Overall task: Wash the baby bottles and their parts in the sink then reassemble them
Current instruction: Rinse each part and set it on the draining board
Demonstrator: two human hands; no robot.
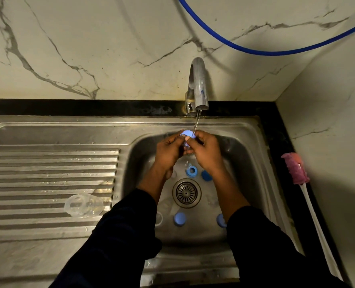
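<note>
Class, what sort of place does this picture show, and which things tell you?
Probably a home kitchen: a steel sink with a ribbed drainboard, a running tap over it, and a bottle brush on the counter.

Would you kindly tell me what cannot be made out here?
Head view:
Blue part under the tap: the left hand and right hand cover most of it.
Blue cap in the sink: half hidden by the right sleeve.
Clear pieces near the drain: too faint in dim light.
</note>
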